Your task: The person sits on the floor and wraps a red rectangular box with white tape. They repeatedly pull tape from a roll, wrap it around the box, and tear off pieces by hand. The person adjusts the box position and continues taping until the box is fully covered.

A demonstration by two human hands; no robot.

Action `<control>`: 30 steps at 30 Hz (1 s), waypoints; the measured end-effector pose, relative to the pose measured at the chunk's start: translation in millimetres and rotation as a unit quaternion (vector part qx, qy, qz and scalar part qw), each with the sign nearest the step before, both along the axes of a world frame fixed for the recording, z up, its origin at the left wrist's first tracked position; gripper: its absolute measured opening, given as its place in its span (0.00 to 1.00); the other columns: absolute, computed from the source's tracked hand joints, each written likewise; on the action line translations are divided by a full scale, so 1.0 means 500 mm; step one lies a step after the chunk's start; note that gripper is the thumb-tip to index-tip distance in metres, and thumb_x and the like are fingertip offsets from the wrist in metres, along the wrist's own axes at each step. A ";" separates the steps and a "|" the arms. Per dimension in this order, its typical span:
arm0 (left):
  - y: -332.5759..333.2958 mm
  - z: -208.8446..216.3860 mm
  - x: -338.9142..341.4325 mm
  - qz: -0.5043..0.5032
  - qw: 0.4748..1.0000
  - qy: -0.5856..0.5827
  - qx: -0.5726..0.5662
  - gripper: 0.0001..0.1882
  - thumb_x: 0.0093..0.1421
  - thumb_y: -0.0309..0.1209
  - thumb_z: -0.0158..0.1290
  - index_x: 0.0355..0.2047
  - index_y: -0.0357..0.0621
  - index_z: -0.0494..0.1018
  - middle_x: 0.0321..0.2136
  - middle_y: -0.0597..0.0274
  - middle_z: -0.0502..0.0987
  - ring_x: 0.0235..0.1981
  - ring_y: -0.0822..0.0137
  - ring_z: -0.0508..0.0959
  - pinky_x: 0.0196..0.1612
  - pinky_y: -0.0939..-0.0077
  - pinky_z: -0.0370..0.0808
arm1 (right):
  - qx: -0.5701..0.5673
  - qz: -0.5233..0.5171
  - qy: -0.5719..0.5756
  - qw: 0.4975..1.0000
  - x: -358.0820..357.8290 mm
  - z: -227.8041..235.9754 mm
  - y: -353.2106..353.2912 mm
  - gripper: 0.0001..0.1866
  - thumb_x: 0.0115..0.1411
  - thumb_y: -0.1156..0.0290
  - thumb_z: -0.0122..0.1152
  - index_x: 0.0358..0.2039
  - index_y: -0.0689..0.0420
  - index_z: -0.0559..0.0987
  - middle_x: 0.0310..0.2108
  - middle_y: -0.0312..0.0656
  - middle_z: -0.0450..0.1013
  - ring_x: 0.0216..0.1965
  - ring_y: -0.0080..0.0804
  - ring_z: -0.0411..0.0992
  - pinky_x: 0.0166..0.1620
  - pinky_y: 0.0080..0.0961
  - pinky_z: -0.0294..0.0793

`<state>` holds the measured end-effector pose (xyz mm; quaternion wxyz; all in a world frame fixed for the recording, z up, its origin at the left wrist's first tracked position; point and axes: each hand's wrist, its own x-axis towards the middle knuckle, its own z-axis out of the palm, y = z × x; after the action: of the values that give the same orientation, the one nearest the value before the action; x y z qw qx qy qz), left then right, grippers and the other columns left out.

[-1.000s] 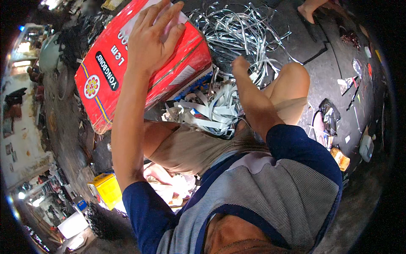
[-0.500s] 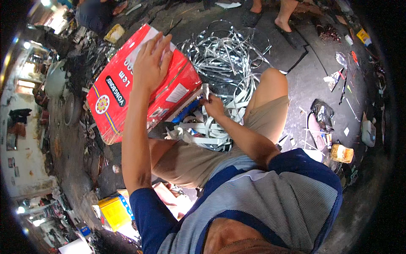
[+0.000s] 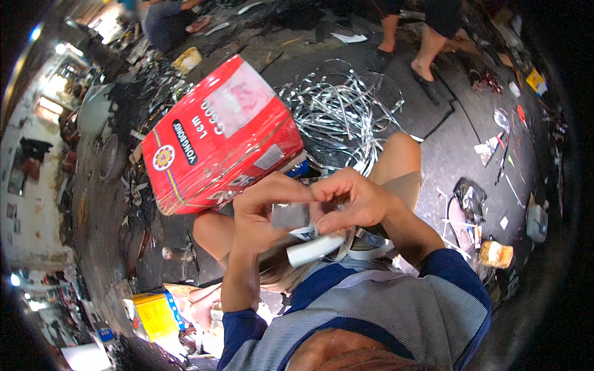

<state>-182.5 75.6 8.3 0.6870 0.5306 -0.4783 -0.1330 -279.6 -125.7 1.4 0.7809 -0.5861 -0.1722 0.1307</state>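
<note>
Small shiny grey piece (image 3: 290, 216): up in front of the lap, between the two hands, kinda blurry so I can't tell you exactly what it is.
Left hand (image 3: 263, 207): curled round that piece, thumb and fingers closing on it from the left.
Right hand (image 3: 359, 201): bent inward right next to the left one, index fingertip about meeting the left fingers, thumb lower down. Can't tell if it's actually pinching anything, sorry.
White strip (image 3: 315, 248): wide and curling, just below the hands, over the lap.
Big red box (image 3: 216, 148): tilted-looking in this fisheye view, on the floor past the left knee (image 3: 213, 235), taped up, with a flower emblem and a whitish patch. Neither hand is on it.
Strap tangle (image 3: 337, 111): heap of silvery loops on the dark floor, right beside the box.
Right side of the floor: black plastic bag (image 3: 470, 201), a yellowish block (image 3: 495, 254) nearer the body, a pale container (image 3: 537, 222) farther out.
Left side, near the elbow: yellow carton (image 3: 156, 315) with a blue band.
Far edge: somebody else's bare legs (image 3: 430, 52) in dark footwear.
</note>
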 end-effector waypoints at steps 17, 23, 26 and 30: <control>0.244 0.156 0.055 0.582 0.798 -0.057 -0.143 0.06 0.67 0.25 0.55 0.34 0.40 0.69 0.24 0.63 0.74 0.17 0.78 0.70 0.18 0.82 0.69 | -0.355 -0.089 -0.076 0.927 0.074 -0.201 0.067 0.11 0.60 0.66 0.69 0.38 0.58 0.81 0.27 0.41 0.79 0.26 0.30 0.75 0.33 0.30 0.73; 0.402 0.146 0.204 0.623 0.763 0.043 -0.167 0.06 0.67 0.26 0.55 0.32 0.40 0.71 0.20 0.67 0.72 0.18 0.78 0.72 0.19 0.82 0.69 | -0.268 -0.119 -0.054 0.955 0.055 -0.132 0.022 0.10 0.66 0.66 0.63 0.38 0.60 0.83 0.26 0.36 0.79 0.25 0.21 0.74 0.29 0.23 0.72; 0.483 0.112 0.277 0.632 0.761 0.082 -0.120 0.06 0.66 0.28 0.57 0.32 0.41 0.73 0.19 0.67 0.74 0.18 0.77 0.72 0.20 0.81 0.70 | -0.258 -0.090 -0.075 0.959 0.074 -0.079 0.007 0.13 0.69 0.65 0.57 0.35 0.61 0.83 0.25 0.36 0.78 0.24 0.21 0.73 0.29 0.21 0.71; 0.522 0.070 0.350 0.706 0.704 0.079 0.006 0.08 0.64 0.31 0.58 0.33 0.38 0.74 0.21 0.61 0.76 0.19 0.74 0.75 0.21 0.79 0.70 | -0.376 -0.197 -0.209 0.881 0.177 -0.017 -0.010 0.13 0.65 0.62 0.62 0.33 0.61 0.82 0.27 0.42 0.77 0.28 0.29 0.75 0.34 0.31 0.73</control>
<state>-7.4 336.4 43.3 0.6118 0.7051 0.0929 0.3463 -191.0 -130.7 -7.1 0.4574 -0.8712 -0.1498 -0.0966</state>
